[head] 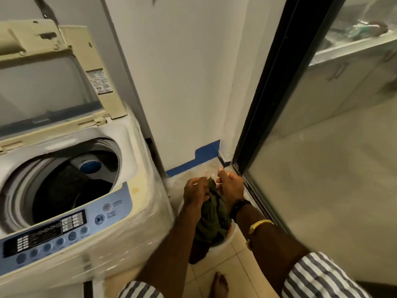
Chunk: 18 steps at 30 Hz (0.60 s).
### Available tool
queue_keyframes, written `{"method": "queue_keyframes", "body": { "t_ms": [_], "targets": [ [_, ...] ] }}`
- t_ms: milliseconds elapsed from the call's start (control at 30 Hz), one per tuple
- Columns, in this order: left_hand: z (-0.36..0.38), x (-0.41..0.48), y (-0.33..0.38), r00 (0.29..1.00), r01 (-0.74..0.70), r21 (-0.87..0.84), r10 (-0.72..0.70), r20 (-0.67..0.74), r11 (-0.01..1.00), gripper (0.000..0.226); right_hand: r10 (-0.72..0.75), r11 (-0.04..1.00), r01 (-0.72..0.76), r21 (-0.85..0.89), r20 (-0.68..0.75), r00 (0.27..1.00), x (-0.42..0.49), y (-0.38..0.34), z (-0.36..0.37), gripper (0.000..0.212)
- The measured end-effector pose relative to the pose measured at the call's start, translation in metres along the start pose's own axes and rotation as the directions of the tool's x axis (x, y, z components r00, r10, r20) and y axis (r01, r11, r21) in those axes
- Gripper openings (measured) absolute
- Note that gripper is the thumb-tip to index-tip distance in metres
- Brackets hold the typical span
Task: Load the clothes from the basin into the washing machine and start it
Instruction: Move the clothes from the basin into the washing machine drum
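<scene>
1. The left hand [196, 193] grips the olive-green garment [213, 218], its fingers [202, 182] curled into the cloth. The right hand [231, 187] pinches the bunched top of the garment, fingers drawn close together.
2. The garment, soft and crumpled, hangs into a round white basin [228, 238] on the floor [247, 274], just right of the washing machine [137, 211].
3. The machine is a yellowed cream top-loader with its hinged lid [49, 82] raised. Dark cloth lies in the ribbed drum [64, 179], and a blue control panel [53, 233] with round buttons runs along the front.
4. Right of the machine lie pale glossy floor tiles and a white wall [182, 82] with a blue strip [206, 152] at its foot. Farther right stands a dark-framed glass door [311, 190].
5. The right wrist bears a black watch [239, 206] and a gold bangle [260, 223].
</scene>
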<state>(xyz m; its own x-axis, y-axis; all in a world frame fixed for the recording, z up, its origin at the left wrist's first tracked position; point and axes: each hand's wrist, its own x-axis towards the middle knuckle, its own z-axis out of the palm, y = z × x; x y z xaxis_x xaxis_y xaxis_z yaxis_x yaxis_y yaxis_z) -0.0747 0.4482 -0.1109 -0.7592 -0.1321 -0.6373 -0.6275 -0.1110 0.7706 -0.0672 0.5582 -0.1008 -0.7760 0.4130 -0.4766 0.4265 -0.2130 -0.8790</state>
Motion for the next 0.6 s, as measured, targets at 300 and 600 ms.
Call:
{"method": "queue_keyframes", "body": {
  "t_ms": [300, 600],
  "targets": [
    [0.002, 0.091, -0.122, 0.998, 0.059, 0.268, -0.054, -0.027, 0.961, 0.086, 0.072, 0.982, -0.062, -0.177, 0.048, 0.996, 0.046, 0.084, -0.022, 0.013],
    [0.008, 0.134, -0.165, 0.991, -0.005, 0.571, 0.079, -0.106, 0.821, 0.09, 0.084, 0.92, -0.085, -0.384, -0.019, 0.996, 0.104, 0.17, -0.02, 0.011]
  ]
}}
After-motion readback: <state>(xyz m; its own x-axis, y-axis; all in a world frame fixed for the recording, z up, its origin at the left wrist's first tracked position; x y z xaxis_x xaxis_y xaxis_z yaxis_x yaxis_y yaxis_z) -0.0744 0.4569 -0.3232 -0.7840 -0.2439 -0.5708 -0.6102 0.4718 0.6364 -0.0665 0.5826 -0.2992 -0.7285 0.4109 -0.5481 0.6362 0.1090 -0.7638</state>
